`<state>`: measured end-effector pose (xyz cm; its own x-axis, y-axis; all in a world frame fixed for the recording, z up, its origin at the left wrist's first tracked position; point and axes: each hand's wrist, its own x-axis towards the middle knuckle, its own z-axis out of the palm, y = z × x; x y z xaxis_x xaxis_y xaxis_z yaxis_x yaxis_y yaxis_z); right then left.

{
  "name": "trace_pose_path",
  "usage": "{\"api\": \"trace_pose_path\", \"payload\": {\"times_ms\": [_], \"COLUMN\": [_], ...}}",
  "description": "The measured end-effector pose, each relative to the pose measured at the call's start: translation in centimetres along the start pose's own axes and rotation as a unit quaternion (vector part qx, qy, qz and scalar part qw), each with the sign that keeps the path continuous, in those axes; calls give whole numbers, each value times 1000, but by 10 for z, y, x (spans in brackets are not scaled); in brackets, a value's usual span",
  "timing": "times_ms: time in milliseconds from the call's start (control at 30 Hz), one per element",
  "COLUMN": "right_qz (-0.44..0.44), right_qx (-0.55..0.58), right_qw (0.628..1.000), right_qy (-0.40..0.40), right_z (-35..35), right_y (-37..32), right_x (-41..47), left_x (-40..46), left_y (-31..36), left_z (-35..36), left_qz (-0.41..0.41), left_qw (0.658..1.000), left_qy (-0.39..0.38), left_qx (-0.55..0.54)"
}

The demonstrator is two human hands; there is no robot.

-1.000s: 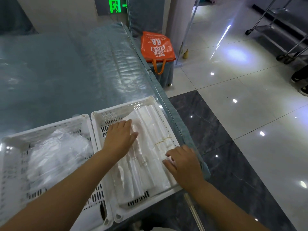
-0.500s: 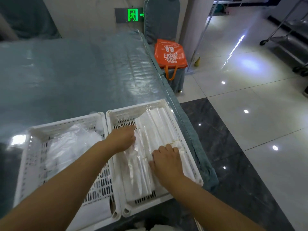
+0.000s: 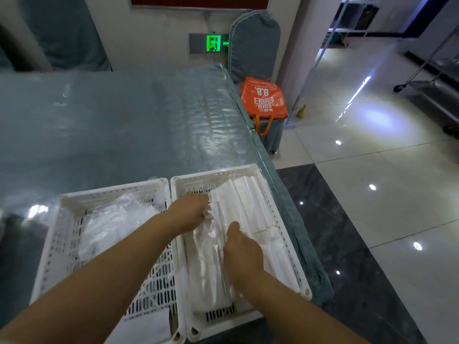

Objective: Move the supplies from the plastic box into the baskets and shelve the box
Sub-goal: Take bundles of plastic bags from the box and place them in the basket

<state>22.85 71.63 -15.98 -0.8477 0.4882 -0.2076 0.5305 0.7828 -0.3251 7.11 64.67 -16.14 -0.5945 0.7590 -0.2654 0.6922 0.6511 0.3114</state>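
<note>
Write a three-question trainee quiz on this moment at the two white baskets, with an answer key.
1. True or false: both hands are in the right basket.
2. Multiple choice: what lies in the left basket? A) crumpled clear plastic bags B) orange bags C) nothing at all
3. Fill in: the orange bag sits on a chair past the table's far ____ corner.

Key
1. True. The left hand pinches the edge of a clear bag, and the right hand presses on the white packets.
2. A, the crumpled clear plastic bags.
3. right
</note>
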Motion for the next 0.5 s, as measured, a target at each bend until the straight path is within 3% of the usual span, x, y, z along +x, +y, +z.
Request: {"api": "trace_pose_path", "payload": {"times_ms": [133, 267, 333, 433, 500], "right_qz": [11, 1, -1, -16, -31], "right_qx": [22, -5, 4, 26, 12], "right_qw": [1000, 1000, 999, 999, 999], "right_qy": [18, -22, -35, -23, 6], "right_z": [-3, -7, -9, -11, -12], "right_y": [-2, 0, 4, 12, 16], "right_x": [11, 17, 18, 14, 11], "left_x": [11, 13, 4, -21, -42], "left_y": [-2, -7, -6, 5, 15], "left_z": [-7, -4, 2, 18, 29], "left_qz": [1, -3, -7, 48, 75], "left_qw": [998, 995, 991, 982, 986], "left_qy": [43, 36, 81, 160, 136], "left_qx": [40, 98, 105, 87, 62]}}
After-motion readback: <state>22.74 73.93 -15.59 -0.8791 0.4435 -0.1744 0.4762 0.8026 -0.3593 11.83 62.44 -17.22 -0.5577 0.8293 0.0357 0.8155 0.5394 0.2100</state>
